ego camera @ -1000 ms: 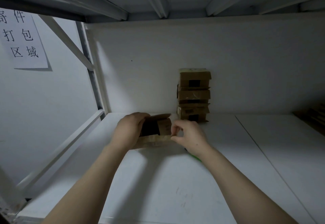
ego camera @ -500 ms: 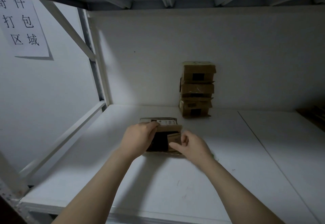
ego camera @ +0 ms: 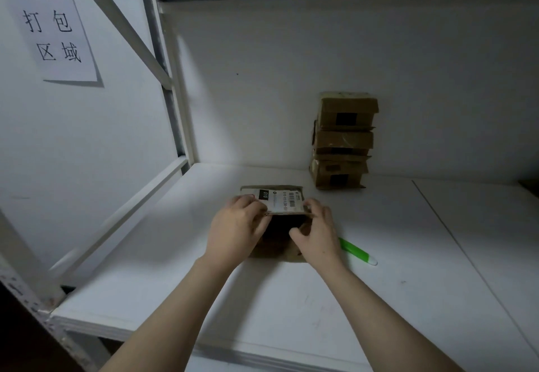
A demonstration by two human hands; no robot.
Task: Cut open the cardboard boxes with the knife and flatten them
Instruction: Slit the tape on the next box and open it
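On the wall at far left hangs a paper sign [ego camera: 52, 27] with printed characters, next to the white shelf frame. Toward the middle of the white shelf board [ego camera: 291, 313], the left hand [ego camera: 236, 225] curls its fingers over the left edge of a small cardboard box [ego camera: 272, 252], gripping the flap that carries a shipping label [ego camera: 281, 201]. The box's dark inside shows between the hands, so it looks cut open and is now being pressed flat. The right hand [ego camera: 316, 231] grips the box's right edge, its thumb tucked into the opening. Just beside that wrist lies the green knife [ego camera: 357, 250], held by nobody; I cannot tell whether its blade is out. Behind it, a stack of three boxes [ego camera: 342, 141] stands against the back wall, apparently uncut. Pulling the sides unevenly could tear the flap rather than fold it, and a wrist sweeping right could knock the knife along the board
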